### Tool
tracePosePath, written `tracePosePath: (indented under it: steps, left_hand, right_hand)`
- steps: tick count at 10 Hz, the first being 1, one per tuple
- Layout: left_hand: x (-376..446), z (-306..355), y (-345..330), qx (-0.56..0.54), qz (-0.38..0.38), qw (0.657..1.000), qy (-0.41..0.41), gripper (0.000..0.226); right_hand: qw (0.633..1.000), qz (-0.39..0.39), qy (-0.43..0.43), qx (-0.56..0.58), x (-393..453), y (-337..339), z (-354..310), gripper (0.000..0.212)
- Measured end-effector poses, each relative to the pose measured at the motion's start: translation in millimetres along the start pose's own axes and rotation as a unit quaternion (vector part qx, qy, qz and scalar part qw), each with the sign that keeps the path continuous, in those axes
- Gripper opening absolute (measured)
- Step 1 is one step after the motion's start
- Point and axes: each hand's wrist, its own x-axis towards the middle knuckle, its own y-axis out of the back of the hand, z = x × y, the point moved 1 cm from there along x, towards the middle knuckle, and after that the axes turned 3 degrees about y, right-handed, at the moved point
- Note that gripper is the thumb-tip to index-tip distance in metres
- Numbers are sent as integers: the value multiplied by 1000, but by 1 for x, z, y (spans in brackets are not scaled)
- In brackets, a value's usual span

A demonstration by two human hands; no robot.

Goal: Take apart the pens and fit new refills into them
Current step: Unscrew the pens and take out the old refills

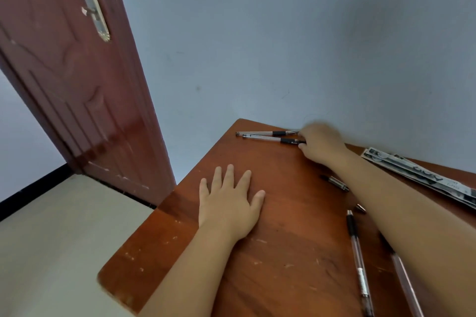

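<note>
- Two clear-barrelled pens with black grips lie side by side at the far edge of the reddish-brown wooden table, just above frame centre, long axes running left-right.
- The right hand sits at their right ends, fingers curled there; blurred, so I cannot tell whether it grips.
- The left hand rests flat, fingers spread, lower and well apart.
- So the right hand is nearer.

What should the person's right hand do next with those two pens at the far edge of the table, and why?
Probably close the fingers on one pen and draw it nearer. The right hand is at the grip ends of the two pens lying side by side near the wall, though blur hides whether it grips either. The left hand rests flat on the table, free to help.
</note>
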Motion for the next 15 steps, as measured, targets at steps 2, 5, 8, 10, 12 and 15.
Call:
tracePosePath:
  steps: [2, 5, 8, 10, 12, 15]
  left_hand:
    - [-1, -1, 1, -6, 3, 1000, -3, 56]
    - [-28, 32, 22, -44, 333, 933, -129, 55]
    - [-68, 143, 14, -202, 300, 847, -389, 37]
    - [-67, 171, -6, -190, 261, 849, -419, 29]
    - [-70, 173, 0, -129, 295, 851, -414, 27]
    - [-70, 161, -2, -141, 254, 871, -397, 31]
  right_hand:
    - [997, -15, 75, 6, -21, 19, -3, 20]
    - [989, 35, 130, 66, -142, 84, 4, 25]
    - [957, 194, 1, 217, -248, 91, 42, 19]
    - [881, 262, -83, 385, -265, 72, 70, 20]
    - [915, 288, -19, 283, -264, 63, 74, 30]
    - [911, 288, 8, 296, -266, 54, 69, 28]
